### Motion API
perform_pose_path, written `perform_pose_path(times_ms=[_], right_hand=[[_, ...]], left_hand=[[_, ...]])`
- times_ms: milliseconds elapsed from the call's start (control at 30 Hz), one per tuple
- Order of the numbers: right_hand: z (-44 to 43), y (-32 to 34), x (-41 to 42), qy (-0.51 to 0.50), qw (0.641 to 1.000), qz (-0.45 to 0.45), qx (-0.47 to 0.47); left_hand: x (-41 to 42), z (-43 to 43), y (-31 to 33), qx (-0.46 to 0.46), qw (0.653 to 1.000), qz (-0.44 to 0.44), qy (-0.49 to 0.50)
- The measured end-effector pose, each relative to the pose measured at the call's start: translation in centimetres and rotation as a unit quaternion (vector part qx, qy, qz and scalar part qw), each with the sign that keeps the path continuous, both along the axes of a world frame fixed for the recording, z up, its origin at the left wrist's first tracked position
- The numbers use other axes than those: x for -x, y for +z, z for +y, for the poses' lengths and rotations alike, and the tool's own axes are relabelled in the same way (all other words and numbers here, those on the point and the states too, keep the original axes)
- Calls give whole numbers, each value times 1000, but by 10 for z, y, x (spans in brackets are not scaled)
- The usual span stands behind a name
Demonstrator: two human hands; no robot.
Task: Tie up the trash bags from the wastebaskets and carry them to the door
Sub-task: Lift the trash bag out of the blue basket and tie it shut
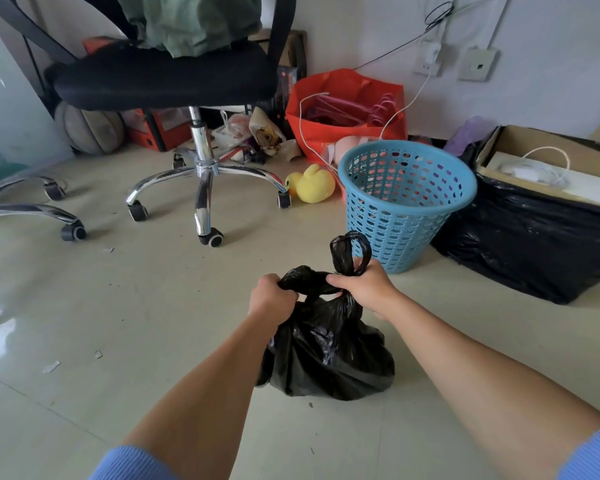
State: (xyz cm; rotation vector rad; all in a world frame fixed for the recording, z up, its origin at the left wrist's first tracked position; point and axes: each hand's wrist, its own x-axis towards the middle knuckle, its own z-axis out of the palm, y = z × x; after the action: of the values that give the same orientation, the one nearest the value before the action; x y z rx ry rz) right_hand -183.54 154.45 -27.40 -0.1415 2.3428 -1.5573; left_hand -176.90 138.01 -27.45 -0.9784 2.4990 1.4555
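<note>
A small black trash bag (329, 362) sits on the tiled floor in front of me, its neck twisted together. My left hand (271, 299) grips one gathered end of the neck on the left. My right hand (364, 287) grips the other end, and a loop of black plastic sticks up above its fingers. A blue perforated wastebasket (404, 206) stands just beyond the bag to the right, with no bag lining it.
A black office chair (174, 77) on a chrome wheeled base stands at the back left. A yellow plush duck (312, 184) and a red bag (347, 109) lie by the wall. A large black bag holding a cardboard box (534, 237) sits at right.
</note>
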Motion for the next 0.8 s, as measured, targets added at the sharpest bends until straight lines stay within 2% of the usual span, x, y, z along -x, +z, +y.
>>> perform_pose_path(times_ms=[33, 100, 200, 300, 400, 500, 600, 700, 800], right_hand=[[-2, 1, -3, 1, 1000, -9, 17], [-5, 2, -6, -2, 998, -30, 47], [-4, 5, -7, -23, 997, -33, 65], [-3, 8, -6, -51, 998, 0, 44], [-1, 6, -1, -80, 995, 0, 59], [1, 9, -2, -77, 993, -31, 89], [-1, 7, -3, -80, 984, -87, 132], [-2, 0, 4, -127, 975, -144, 115], [4, -2, 10, -210, 965, -135, 76]], left_hand=[[0, -1, -2, 36, 999, -6, 10], [2, -3, -2, 31, 999, -16, 37], [5, -1, 8, -150, 985, -11, 88], [1, -2, 27, -358, 929, -16, 87], [-2, -14, 36, -463, 885, -21, 44], [-2, -21, 35, -489, 871, 13, 49], [4, -18, 32, -481, 864, 64, 136], [9, -17, 37, -491, 835, 122, 218], [9, -19, 51, -527, 787, 166, 274]])
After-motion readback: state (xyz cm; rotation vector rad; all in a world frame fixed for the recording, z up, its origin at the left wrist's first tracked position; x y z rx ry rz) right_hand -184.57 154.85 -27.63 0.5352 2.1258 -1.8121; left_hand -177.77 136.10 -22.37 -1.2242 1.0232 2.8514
